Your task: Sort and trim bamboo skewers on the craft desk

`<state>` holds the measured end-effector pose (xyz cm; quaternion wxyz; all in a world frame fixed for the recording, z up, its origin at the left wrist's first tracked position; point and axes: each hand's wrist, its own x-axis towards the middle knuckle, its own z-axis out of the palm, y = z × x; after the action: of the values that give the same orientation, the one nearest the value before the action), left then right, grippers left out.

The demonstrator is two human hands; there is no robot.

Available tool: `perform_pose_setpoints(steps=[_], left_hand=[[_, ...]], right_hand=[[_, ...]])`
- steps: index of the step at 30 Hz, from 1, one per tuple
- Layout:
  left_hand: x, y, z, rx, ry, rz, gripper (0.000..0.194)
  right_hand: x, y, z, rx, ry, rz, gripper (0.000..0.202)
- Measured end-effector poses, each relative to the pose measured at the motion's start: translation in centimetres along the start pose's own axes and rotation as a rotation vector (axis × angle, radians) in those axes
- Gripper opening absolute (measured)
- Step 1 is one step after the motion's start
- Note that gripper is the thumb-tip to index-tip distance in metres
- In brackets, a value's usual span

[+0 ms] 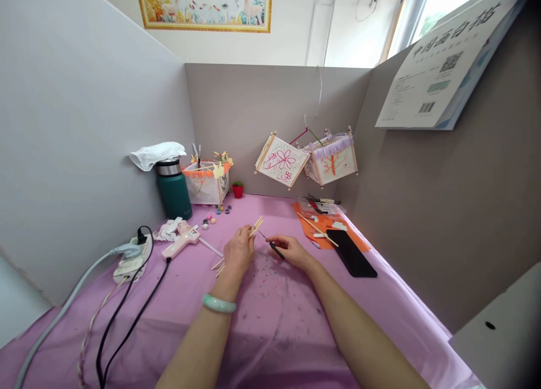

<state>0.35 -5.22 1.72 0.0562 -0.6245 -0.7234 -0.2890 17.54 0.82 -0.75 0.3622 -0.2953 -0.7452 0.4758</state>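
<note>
My left hand (240,249), with a pale green bangle (218,303) on its wrist, is closed around a few thin wooden sticks (257,224). Their upper ends stick out past my fingertips, and the lower ends show beside the wrist. Just to the right, my right hand (293,250) grips a slim knife (276,250) with a black handle. Its thin metal blade points up and left towards the stick ends; whether it touches them I cannot tell. Beneath both hands lies a pink tablecloth (279,315) with dark specks.
Left: a pink glue gun (182,241), a power strip (131,262) with cables, and a green bottle (174,191). A decorated box (203,186) stands behind. Right: a black phone (351,253) partly on orange paper (308,225). Painted lanterns (283,159) hang near the back panel.
</note>
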Motion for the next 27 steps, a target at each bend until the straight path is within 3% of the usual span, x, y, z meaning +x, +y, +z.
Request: perform_pose_setpoints(steps=[12,20,27], left_hand=[[-0.01,0.23,-0.31,0.022,-0.059,0.06,0.033],[0.04,-0.14,0.0,0.006,0.009,-0.015,0.029],[0.1,-0.04,-0.01,0.018,-0.045,0.029,0.033]], right_hand=[[0.01,-0.42,-0.16,-0.025,-0.017,-0.026,0.042],[0.11,0.03,0.09,-0.036,0.011,0.0,0.037],[0.17,0.3,-0.23,-0.103,0.023,-0.038,0.043]])
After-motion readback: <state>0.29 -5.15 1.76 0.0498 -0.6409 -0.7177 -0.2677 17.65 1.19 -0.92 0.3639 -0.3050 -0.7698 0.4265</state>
